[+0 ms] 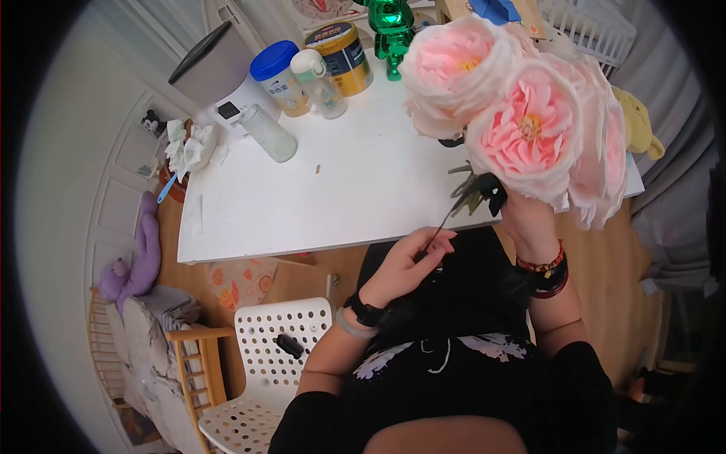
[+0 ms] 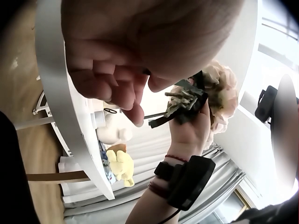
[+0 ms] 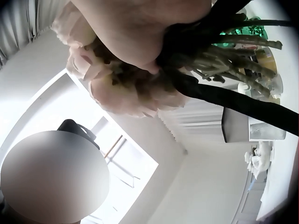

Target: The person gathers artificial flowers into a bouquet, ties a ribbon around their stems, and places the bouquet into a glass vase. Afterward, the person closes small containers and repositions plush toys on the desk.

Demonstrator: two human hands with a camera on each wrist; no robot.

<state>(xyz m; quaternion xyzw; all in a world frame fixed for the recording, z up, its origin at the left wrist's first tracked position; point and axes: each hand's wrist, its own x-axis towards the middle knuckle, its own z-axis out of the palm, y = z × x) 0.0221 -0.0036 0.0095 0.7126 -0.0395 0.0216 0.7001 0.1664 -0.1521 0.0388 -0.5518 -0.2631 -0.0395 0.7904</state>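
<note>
My right hand (image 1: 529, 223) grips a bunch of large pink flowers (image 1: 529, 129) by the stems, just over the table's front edge. In the right wrist view, the cut green stems (image 3: 247, 70) stick out past that hand. A black ribbon (image 3: 233, 99) is wrapped round the stems and stretches away from them. My left hand (image 1: 412, 265) pinches the ribbon's far end, left of the bouquet and in front of my body. Seen from the left wrist, the ribbon shows edge-on as a thin dark line running to the curled left fingers (image 2: 124, 95).
On the white table (image 1: 363, 181) stand a glass (image 1: 270, 135), a blue-lidded tub (image 1: 280, 76), a bottle (image 1: 321, 87), a yellow-and-dark tin (image 1: 340, 57) and a shiny green figure (image 1: 391, 34). A white perforated chair (image 1: 283, 333) is at my left.
</note>
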